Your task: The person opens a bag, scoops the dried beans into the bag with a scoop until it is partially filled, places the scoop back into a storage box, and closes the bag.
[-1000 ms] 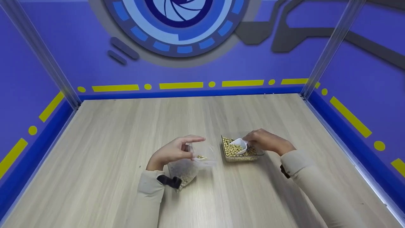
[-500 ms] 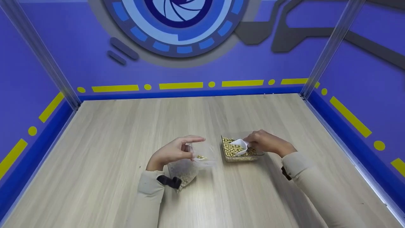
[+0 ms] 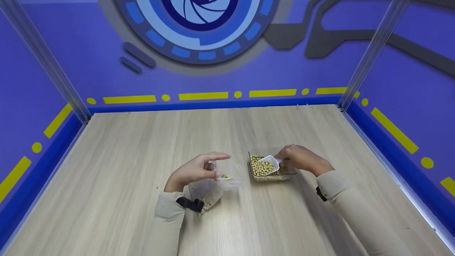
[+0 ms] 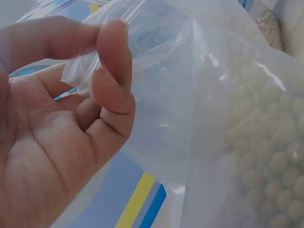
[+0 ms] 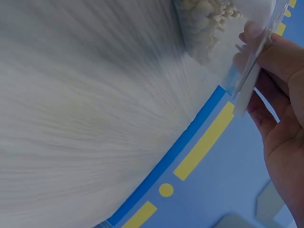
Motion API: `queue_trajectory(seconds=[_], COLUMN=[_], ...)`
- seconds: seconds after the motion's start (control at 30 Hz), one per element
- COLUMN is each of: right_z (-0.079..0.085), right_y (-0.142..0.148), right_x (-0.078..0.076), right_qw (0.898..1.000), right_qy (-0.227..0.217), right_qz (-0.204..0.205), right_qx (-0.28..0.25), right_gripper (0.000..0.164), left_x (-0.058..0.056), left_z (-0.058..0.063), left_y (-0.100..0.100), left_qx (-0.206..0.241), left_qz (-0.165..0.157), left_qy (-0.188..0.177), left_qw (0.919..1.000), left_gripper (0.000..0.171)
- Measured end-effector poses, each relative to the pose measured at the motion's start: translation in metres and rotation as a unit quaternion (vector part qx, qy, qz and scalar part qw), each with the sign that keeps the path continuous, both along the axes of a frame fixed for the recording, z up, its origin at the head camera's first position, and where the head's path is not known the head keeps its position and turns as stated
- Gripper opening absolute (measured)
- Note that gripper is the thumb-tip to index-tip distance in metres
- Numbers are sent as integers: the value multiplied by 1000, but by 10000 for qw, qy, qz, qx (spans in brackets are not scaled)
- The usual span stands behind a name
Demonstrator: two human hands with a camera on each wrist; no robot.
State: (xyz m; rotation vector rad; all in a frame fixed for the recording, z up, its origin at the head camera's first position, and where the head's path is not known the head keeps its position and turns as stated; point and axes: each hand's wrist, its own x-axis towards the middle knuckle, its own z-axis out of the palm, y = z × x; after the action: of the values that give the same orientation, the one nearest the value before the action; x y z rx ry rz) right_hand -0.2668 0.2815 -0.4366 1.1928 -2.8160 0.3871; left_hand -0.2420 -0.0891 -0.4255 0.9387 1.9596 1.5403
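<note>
My left hand (image 3: 193, 169) pinches the top edge of a clear plastic zip bag (image 3: 205, 192), holding its mouth toward the right. Pale round beans (image 4: 280, 161) fill the lower part of the bag, seen close in the left wrist view. Several more beans show just inside the mouth. My right hand (image 3: 302, 159) grips the handle of a white scoop (image 3: 274, 160), which lies in a clear square container (image 3: 272, 179) of the same beans. Beans are heaped in the scoop's bowl. In the right wrist view, the fingers (image 5: 278, 59) are at the container's wall, around the white handle (image 5: 247, 95).
The pale wooden table (image 3: 142, 149) carries the bag on the left and the container to its right. A blue-purple wall (image 3: 213, 83) with yellow markings stands at the back, and side walls (image 3: 412, 117) close in the left and right.
The scoop has tipped up level in the container and its bowl shows more beans. My right hand shifts only slightly; the left hand and bag stay in place.
</note>
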Motion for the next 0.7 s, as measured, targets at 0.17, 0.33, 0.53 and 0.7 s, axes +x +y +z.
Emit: queue_trajectory(seconds=[0.17, 0.33, 0.53, 0.7], right_z=[-2, -3, -4, -5], right_y=[0, 3, 8, 12], right_x=[-4, -5, -6, -7], right_qw=[9993, 9996, 9997, 9994], right_qy=[284, 257, 199, 29], right_qz=[218, 95, -28, -216], right_qx=[115, 2, -151, -275], right_gripper=[20, 24, 28, 28], left_x=[0, -1, -1, -1], left_z=[-1, -2, -2, -2], left_y=[0, -1, -1, -1], left_qx=[-70, -12, -16, -3], left_qz=[6, -14, -10, -9], left_qy=[122, 78, 51, 9], left_qw=[9999, 10000, 10000, 10000], left_gripper=[62, 62, 61, 62])
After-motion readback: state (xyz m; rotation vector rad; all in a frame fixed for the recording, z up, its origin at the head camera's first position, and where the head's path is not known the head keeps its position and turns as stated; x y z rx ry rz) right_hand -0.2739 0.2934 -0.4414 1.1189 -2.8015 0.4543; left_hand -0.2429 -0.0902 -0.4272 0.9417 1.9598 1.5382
